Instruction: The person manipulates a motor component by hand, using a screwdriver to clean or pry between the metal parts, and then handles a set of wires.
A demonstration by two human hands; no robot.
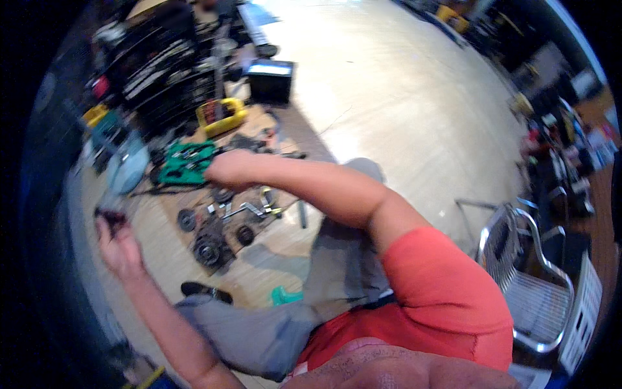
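Two bare hands work over a floor (389, 84) strewn with machine parts, seen from above a seated person in an orange shirt and grey trousers. The right hand (223, 170) is stretched forward and rests on or against a green tool case (184, 162) lying open among the parts; its grip cannot be told, because the fingers are turned away and blurred, so whether they close on the case or merely touch it is unclear. The left hand (116, 243) is raised near the left side of the spread, its grip closed about a small dark part (110, 217), pinched at the fingertips. Between and below the hands lie dark round discs (208, 247), a bright metal bracket (249, 209) and smaller fittings on a brown board (259, 227); a yellow organiser tray (221, 117) stands beyond the case, and a metal chair (531, 272) stands well apart at the right. Judged risks: the long forward reach puts the body off balance; a pinched small part could slip and vanish among the loose pieces; the forearm passes low over the bracket and could sweep fittings away; a foot (206, 292) lies near the discs and could scatter them.
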